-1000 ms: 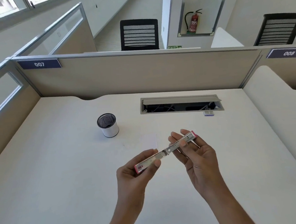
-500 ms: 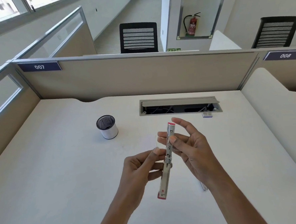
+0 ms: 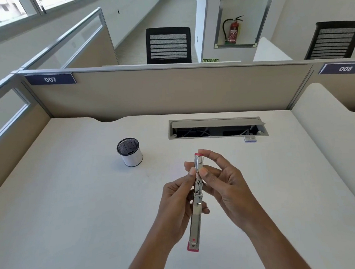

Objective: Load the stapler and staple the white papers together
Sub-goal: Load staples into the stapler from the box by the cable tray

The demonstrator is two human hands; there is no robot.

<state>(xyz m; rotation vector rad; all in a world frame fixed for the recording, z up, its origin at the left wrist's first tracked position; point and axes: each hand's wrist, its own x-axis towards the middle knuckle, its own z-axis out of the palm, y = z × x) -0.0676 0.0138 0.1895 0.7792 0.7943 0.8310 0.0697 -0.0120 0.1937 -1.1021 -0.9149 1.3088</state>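
A small metal stapler with pink ends (image 3: 195, 220) is swung fully open into one long strip, held upright above the middle of the desk. My left hand (image 3: 177, 207) grips its lower half from the left, thumb near the hinge. My right hand (image 3: 221, 181) pinches the upper half between thumb and fingers, its index fingertip at the pink top end. A small box that may hold staples (image 3: 250, 139) lies by the cable slot. I cannot pick out any white papers on the white desk.
A round mesh pen cup (image 3: 130, 152) stands left of centre on the white desk (image 3: 72, 203). An open cable slot (image 3: 217, 128) runs along the back. Beige partitions (image 3: 159, 91) close off the back and both sides.
The opened stapler has turned from a slanted, nearly level lie to upright. Both hands kept hold of it and moved with it; since half a second ago almost nothing has shifted.
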